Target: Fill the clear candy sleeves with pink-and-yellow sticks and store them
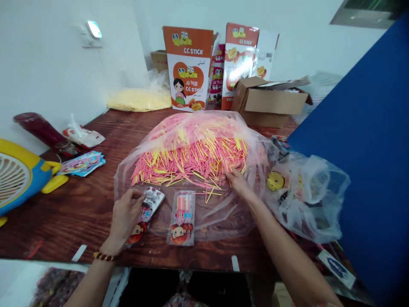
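Note:
My left hand (125, 213), with a beaded bracelet at the wrist, is closed at the side of a small stack of printed plastic packets (152, 202). Its fingertips pinch at the top packet's edge. My right hand (237, 182) reaches into the right front of a big heap of thin pink and yellow sticks (188, 157), its fingers closed on some of them. The heap lies in a large clear plastic bag (220, 224) spread open toward me. Between my hands lies another packet (181, 219) with sticks showing through its clear upper part.
A blue-and-yellow fan (19, 175), a dark red bottle (41, 130), a tissue pack (84, 136) and printed sleeves (84, 163) are at left. Cartons (188, 68) and an open brown box (275, 102) stand behind. A clear bag (306, 196) and blue panel (361, 128) border the right.

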`<state>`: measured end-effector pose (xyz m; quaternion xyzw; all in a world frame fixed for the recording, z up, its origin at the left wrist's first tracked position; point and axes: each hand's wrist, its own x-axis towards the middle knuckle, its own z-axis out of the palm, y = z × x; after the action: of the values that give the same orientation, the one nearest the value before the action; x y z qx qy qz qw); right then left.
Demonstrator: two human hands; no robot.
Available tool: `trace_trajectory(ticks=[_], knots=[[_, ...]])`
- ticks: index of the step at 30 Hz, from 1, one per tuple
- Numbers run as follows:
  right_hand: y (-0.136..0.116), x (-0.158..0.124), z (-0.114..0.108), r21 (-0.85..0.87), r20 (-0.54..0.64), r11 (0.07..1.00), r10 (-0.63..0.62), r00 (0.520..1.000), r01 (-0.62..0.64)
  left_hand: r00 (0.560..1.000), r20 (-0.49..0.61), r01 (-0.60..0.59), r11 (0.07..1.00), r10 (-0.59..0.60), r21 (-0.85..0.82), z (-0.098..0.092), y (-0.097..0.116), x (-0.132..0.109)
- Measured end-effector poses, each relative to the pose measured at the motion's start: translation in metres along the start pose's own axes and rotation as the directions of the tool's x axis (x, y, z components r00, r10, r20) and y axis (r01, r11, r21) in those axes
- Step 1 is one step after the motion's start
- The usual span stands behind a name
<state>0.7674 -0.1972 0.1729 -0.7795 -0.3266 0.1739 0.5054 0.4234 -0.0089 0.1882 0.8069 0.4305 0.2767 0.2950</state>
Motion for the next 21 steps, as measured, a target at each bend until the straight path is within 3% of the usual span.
trace_trajectory(ticks=[5,9,17,21], knots=[[0.007,-0.038,0.021,0.283,-0.028,0.956,-0.069,0.997,0.074,0.988,0.019,0.147,0.918,-0.151,-0.368,-0.008,0.024,-0.007],[0.014,-0.054,0.025,0.267,-0.039,0.963,-0.037,0.999,0.046,0.975,0.115,0.224,0.795,-0.192,-0.564,-0.006,0.041,-0.016],[0.024,-0.064,0.029,0.238,0.053,0.971,0.014,0.999,-0.026,0.928,0.253,0.373,0.663,-0.274,-0.649,0.009,0.057,-0.030],[0.024,-0.067,0.033,0.283,0.032,0.959,0.007,0.999,-0.016,0.943,0.225,0.333,0.674,-0.246,-0.659,0.012,0.061,-0.031]])
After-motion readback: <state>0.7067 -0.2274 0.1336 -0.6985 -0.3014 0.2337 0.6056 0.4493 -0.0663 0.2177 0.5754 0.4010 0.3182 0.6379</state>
